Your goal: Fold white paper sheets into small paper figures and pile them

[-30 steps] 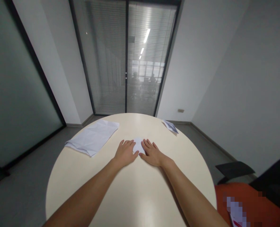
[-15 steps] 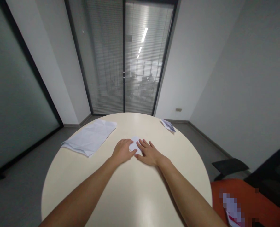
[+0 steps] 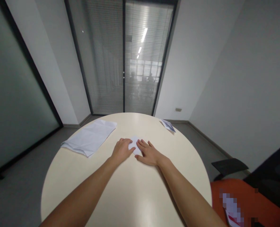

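A small piece of white paper (image 3: 134, 144) lies flat near the middle of the round table, partly covered by my hands. My left hand (image 3: 122, 149) grips its left edge, with the thumb on the near side and curved fingers on the far side. Over the paper's right side rests my right hand (image 3: 148, 153), palm down, its fingers stretched out and the thumb pointing left. Any fold under the fingers is hidden.
Large creased white sheets (image 3: 91, 137) lie at the table's left edge. A folded, printed paper (image 3: 167, 125) sits at the far right rim of the cream table (image 3: 121, 195). An orange chair (image 3: 251, 197) with a black armrest stands on the right, with blurred items on its seat.
My left hand has shifted very slightly left along with the paper's edge. The right hand stays almost where it was, flat on the paper.
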A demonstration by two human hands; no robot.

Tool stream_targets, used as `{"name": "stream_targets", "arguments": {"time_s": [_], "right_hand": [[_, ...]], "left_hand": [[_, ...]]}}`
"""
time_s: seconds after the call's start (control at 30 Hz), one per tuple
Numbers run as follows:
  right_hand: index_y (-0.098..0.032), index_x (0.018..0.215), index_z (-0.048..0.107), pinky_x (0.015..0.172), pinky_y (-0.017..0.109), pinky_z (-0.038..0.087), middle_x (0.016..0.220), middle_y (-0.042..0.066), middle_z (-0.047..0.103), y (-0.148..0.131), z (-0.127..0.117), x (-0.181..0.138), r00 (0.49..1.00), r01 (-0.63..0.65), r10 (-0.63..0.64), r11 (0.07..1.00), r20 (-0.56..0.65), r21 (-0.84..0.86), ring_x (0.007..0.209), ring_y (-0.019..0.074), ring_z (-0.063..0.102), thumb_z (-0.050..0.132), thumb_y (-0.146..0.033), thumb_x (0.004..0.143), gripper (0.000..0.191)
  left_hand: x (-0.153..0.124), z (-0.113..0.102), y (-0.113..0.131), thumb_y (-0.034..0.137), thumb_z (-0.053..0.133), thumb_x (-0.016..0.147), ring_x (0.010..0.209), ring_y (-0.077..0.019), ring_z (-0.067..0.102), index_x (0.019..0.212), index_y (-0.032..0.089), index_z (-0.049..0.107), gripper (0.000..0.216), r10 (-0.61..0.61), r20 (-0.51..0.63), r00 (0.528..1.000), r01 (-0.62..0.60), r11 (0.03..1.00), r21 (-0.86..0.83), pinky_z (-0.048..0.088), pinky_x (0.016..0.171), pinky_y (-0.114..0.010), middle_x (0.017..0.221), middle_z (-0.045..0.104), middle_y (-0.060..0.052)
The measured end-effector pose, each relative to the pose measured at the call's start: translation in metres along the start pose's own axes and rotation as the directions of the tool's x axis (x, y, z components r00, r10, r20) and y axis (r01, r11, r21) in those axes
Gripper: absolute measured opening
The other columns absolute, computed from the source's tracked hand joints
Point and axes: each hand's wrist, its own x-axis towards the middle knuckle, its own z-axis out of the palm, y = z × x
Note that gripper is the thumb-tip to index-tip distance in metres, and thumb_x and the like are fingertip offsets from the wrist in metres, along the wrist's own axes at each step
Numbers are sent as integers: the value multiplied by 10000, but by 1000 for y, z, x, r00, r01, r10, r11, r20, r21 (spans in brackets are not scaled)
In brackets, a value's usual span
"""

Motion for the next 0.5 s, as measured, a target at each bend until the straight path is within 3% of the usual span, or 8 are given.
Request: {"name": "stream_targets", "arguments": {"time_s": [0.13,0.27,0.5], "right_hand": [[-133,1587,248,1226,549,109,1638,163,204,0,-2,-1,998,70,-69,997,-10,29,1526,309,167,437,-643,939,846],[-128,1582,268,1228,535,120,1633,168,220,-3,-2,-1,999,34,-33,999,-25,40,1526,321,157,430,-679,932,868],[-133,1543,369,1228,537,100,1614,138,304,-2,-5,0,998,-18,21,998,-60,56,1511,272,235,321,-460,1012,626]], "left_hand": [[0,1,-2,299,677,873,1068,-264,604,1117,179,692,273,7,9,1000,-7,1000,-25,466,978,-386,1144,725,-87],[-3,3,-4,272,656,876,1077,-259,572,1151,170,667,294,49,32,998,-46,995,-93,482,962,-364,1128,721,-79],[-4,1,-7,320,687,854,1123,-258,553,1247,157,634,429,97,79,992,-84,985,-151,464,1025,-366,1192,686,-93]]}}
